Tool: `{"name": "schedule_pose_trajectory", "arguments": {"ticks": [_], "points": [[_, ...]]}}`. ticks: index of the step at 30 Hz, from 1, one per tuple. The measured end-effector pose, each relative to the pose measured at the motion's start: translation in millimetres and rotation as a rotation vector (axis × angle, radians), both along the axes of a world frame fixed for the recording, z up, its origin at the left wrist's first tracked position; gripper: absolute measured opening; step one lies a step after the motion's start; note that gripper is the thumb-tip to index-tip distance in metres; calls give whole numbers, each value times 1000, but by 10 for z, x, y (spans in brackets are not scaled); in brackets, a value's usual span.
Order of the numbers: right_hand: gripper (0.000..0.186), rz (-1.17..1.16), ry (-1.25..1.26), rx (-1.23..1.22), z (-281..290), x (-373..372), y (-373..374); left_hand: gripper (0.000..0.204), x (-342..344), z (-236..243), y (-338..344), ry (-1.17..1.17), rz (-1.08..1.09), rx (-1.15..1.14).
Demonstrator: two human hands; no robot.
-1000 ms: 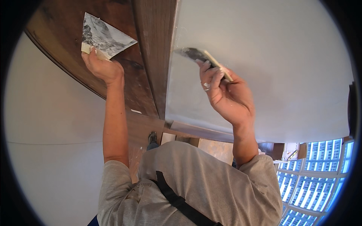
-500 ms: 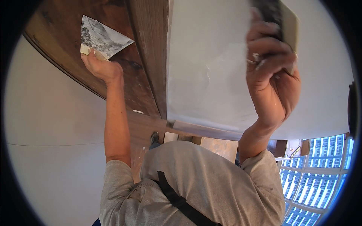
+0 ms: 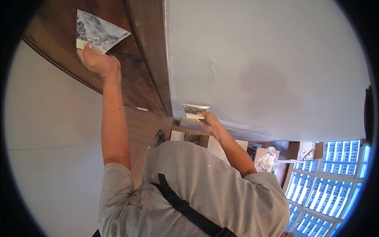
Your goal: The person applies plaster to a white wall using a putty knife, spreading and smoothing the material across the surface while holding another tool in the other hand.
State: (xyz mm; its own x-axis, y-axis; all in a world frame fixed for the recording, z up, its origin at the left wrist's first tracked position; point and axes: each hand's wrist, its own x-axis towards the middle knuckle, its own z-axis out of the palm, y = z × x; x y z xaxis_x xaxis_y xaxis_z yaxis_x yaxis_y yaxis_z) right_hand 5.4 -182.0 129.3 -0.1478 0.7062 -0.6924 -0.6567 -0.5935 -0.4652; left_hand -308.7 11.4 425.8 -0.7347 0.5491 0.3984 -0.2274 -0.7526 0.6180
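My left hand [image 3: 98, 63] is raised at the upper left, its fingers closed on the pale edge of a wide putty knife [image 3: 98, 31]. That knife's trapezoid metal blade is smeared grey and white, and it stands out in front of dark wood. Lower down, near the middle, my right hand [image 3: 209, 121] grips a second putty knife [image 3: 196, 108] with a pale grip strip. Its blade is at the lower left part of the light grey wall [image 3: 268, 43]; whether it touches the surface I cannot tell.
A brown wood frame [image 3: 152, 51] edges the wall on the left. Below lies a wooden floor [image 3: 144, 126] with a small white strip [image 3: 142, 109]. A board bearing a crumpled whitish heap [image 3: 267, 160] and open boxes [image 3: 306, 148] are at the lower right, by a large window [image 3: 327, 173].
My right hand has come down and left with its putty knife, from high on the wall to its lower left. The left hand and its knife appear slightly higher and further left.
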Motion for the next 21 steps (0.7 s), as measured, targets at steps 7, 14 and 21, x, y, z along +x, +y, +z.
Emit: {"name": "schedule_pose_trajectory", "arguments": {"ticks": [7, 14, 21], "points": [[18, -78, 108, 73, 436, -24, 181, 25, -66, -75, 51, 14, -19, 2], [35, -172, 541, 249, 2448, -28, 202, 29, 37, -10, 19, -46, 6, -10], [65, -175, 1033, 389, 3829, 93, 135, 30, 32, -15, 12, -34, 2, 13]]}}
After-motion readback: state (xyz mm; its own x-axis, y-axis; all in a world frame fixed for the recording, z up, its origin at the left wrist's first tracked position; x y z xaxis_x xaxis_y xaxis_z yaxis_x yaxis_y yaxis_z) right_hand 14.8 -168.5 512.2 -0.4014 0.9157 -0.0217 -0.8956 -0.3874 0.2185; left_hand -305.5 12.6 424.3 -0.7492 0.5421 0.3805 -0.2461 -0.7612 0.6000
